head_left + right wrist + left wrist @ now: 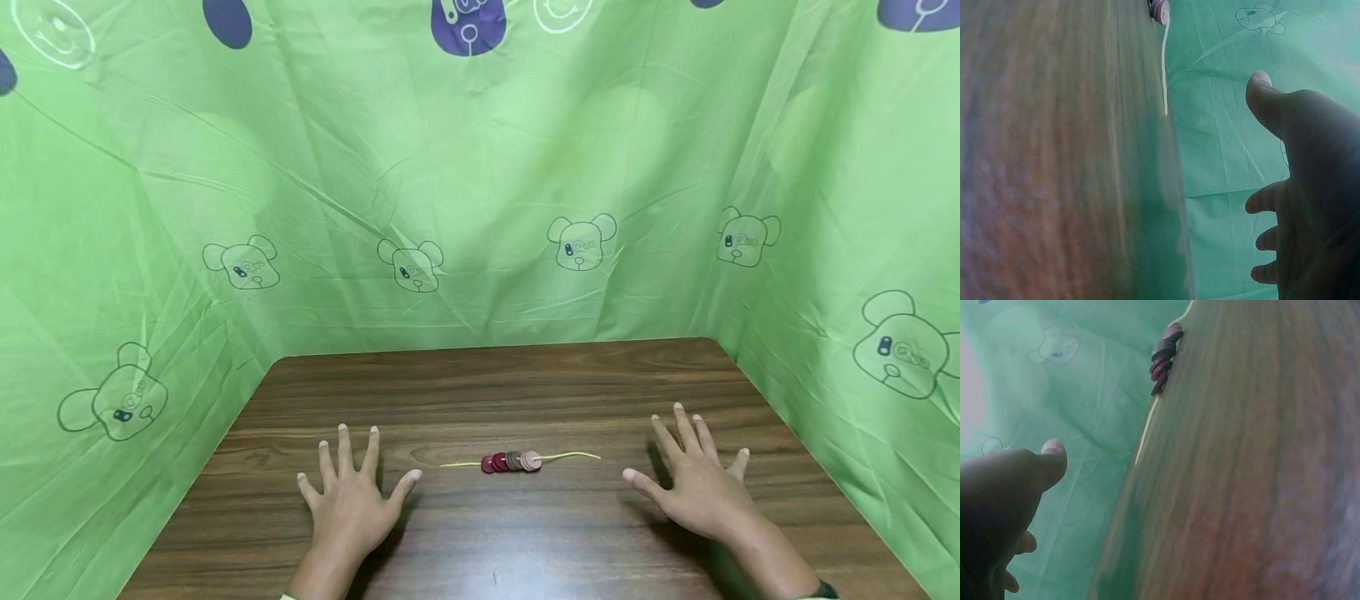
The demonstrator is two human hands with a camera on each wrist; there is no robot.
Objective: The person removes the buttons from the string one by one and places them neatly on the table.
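Several round discs, dark red, brown and pale pink, are threaded on a yellowish cord that lies across the middle of the table. Both cord ends stick out past the discs. To the left of them my left hand is spread palm down with straight fingers, holding nothing. My right hand is spread the same way on the right, apart from the cord. In the left wrist view the discs show near the top, away from the thumb. Only the pink discs appear in the right wrist view.
A brown wood-grain table fills the lower part of the head view. Green cloth printed with bear faces hangs behind it and along both sides, close to the table's edges.
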